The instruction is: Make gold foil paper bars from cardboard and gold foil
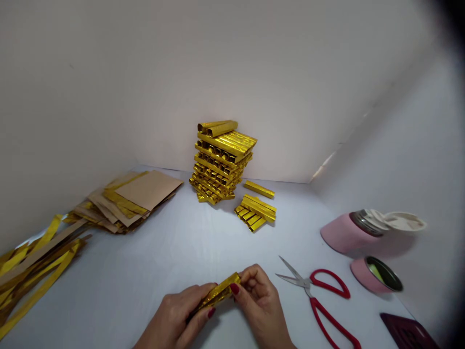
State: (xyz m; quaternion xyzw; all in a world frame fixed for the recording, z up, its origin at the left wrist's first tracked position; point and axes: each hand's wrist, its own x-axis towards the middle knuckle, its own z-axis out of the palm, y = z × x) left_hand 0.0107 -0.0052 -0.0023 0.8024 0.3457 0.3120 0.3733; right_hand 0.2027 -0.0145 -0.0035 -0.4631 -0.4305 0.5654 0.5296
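Near the front centre, my left hand [181, 310] holds a folded gold foil strip [222, 291], its fingers wrapped round the lower left end. My right hand [261, 303] pinches the strip's upper right end between thumb and fingers. Behind the hands stands a tall crisscross stack of gold foil tubes [220, 162], with two tubes lying on top. A smaller pile of gold tubes [256, 213] lies to its right, and a single gold tube [259, 189] rests just behind that pile.
Red-handled scissors [307, 283] lie open right of my right hand. Further right are a pink flask [347, 232], a pink cup [366, 276] and a dark maroon object [407, 329]. Brown and gold sheets [148, 189] and long gold strips [47, 276] lie at the left.
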